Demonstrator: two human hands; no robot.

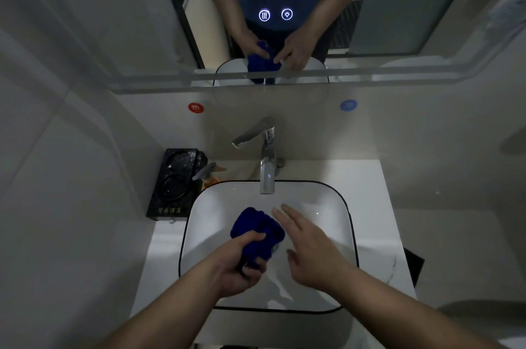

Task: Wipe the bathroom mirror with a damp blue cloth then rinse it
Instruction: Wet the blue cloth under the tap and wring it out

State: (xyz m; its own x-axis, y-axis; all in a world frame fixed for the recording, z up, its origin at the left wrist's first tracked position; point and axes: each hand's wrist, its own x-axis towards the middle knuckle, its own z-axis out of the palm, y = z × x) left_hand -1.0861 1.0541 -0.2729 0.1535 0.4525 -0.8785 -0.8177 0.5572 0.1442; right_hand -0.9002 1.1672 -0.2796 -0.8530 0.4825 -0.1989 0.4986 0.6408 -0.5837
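**Operator:** One item is in hand: the bunched, deep-blue fabric cloth (257, 230). Confirm its position.

**Technician:** It sits over the middle of the white square ceramic basin with the thin black rim (352, 223), held above the bowl and in front of the spout of the chrome single-lever tap (267, 162). No running water can be made out at the spout.

**Operator:** Hand states?

**Technician:** Left hand (237, 266): fingers and thumb curled around the near end of the cloth, holding it; the free bulk of the cloth projects away from the palm, toward the tap. Right hand (308, 243): fingers straight and spread, holding nothing, lying just beside the cloth on its right; whether the fingertips touch the fabric cannot be told.

**Operator:** Governing relation for the next move?

**Technician:** The long axis of the cloth runs roughly near-to-far, from the left palm toward the spout. Judgement: this looks like the rinse stage, and the empty right hand is the one free to reach the tap lever, which lies straight ahead of it.

**Operator:** Surroundings?

**Technician:** The basin rests on a white bench (378, 177). A black tray (173, 180) and an orange pump bottle (210, 176) stand at its left rear. The wall mirror (113, 21) above carries two lit touch icons.
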